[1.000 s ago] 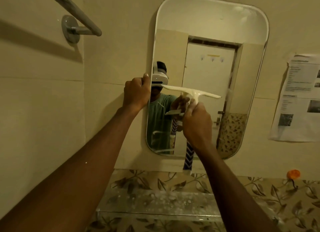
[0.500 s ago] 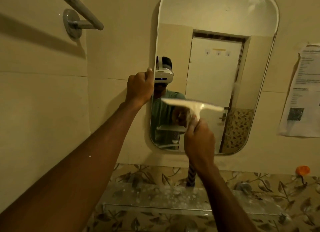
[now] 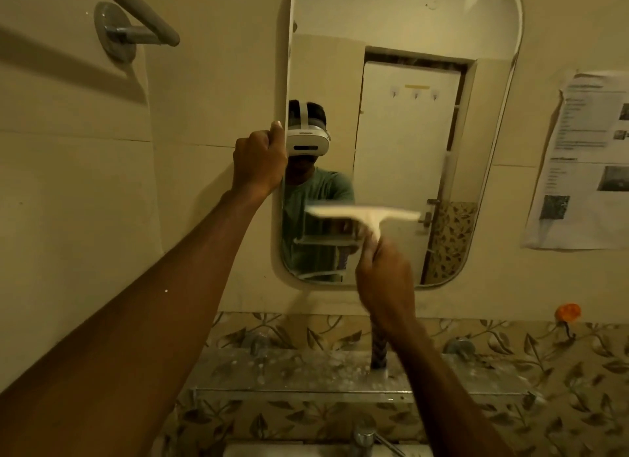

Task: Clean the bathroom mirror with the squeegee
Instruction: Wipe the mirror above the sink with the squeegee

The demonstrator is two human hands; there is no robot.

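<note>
Low in the frame's centre, the right hand (image 3: 383, 272) gripped the squeegee (image 3: 366, 216) against the mirror (image 3: 408, 143); the left hand (image 3: 260, 162) clasped the mirror's left edge. Uneven pressure could probably leave streaks near the bottom.

I see plain cream wall tiles (image 3: 85, 191) under dim, yellowish light. A metal towel rail (image 3: 136, 17) is fixed high on the left. A printed paper sheet (image 3: 585, 163) hangs on the right wall. Lower down runs a leaf-patterned tile band (image 3: 561, 371), with a spotted glass shelf (image 3: 306, 375) across it.
</note>
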